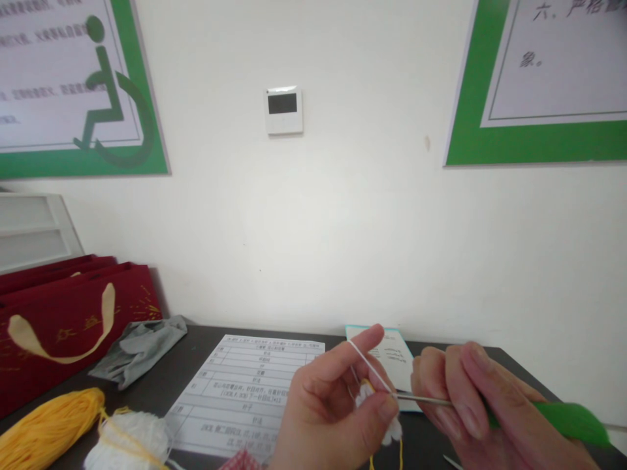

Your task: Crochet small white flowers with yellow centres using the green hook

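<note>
My left hand (337, 398) pinches a small white crochet piece (393, 429) with a yellow strand along its edge. White yarn (368, 363) runs taut over the raised left index finger down to the work. In my right hand (480, 398) is a crochet hook (571, 421) with a green handle and a metal shaft, its tip at the yarn beside the left thumb. The hook's very end and part of the crochet piece are hidden by the fingers. A yellow tail hangs below the piece.
On the dark table (215, 334) lie a printed pattern sheet (196, 418), a second paper (404, 365), a white yarn ball (130, 440), a yellow skein (51, 427) and a grey cloth (142, 349). Red gift bags (132, 300) stand left. A wall (343, 248) rises behind.
</note>
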Motion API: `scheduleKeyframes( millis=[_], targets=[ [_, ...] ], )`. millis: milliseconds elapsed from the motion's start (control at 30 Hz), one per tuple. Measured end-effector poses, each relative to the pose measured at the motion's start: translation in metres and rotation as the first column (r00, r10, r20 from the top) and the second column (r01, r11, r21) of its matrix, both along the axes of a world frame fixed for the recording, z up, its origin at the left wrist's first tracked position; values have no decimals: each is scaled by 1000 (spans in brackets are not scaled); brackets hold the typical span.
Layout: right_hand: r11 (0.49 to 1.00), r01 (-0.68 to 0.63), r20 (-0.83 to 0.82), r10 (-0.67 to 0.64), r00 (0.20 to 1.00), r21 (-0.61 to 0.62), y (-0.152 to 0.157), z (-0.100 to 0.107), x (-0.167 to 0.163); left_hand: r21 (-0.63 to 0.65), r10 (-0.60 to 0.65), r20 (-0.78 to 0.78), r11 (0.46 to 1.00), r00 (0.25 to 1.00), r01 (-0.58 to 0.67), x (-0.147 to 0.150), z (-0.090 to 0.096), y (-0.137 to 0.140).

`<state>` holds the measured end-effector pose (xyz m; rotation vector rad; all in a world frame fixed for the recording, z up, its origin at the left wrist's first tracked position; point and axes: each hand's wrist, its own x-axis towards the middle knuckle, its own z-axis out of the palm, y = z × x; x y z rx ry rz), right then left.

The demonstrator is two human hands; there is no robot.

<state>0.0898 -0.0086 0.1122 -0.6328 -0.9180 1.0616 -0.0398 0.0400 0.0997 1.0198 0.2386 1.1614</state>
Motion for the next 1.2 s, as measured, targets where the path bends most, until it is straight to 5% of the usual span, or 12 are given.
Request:
scheduleKeyframes(
  millis=[300,500,633,833,1033,1200],
  targets=[
    [901,-373,-359,280,890,-223,12,-11,4,-113,-135,-19,985,991,132,-1,-5,0],
    [886,-430,-359,350,865,-175,16,-5,8,25,-314,10,949,949,313,1,-11,8],
    [920,-369,-214,337,917,-130,12,-1,15,48,-368,-60,927,928,371,0,-8,8],
    [977,-155,29,161,987,-145,3,1,24,-55,-362,42,930,931,363,7,-21,4],
    [999,-16,236,26,971,-46,1,5,25,-130,-350,-3,929,937,347,6,-22,4],
    [999,-32,294,30,955,1,-5,0,31,-153,-340,-45,932,939,330,5,-21,5]
  ],
)
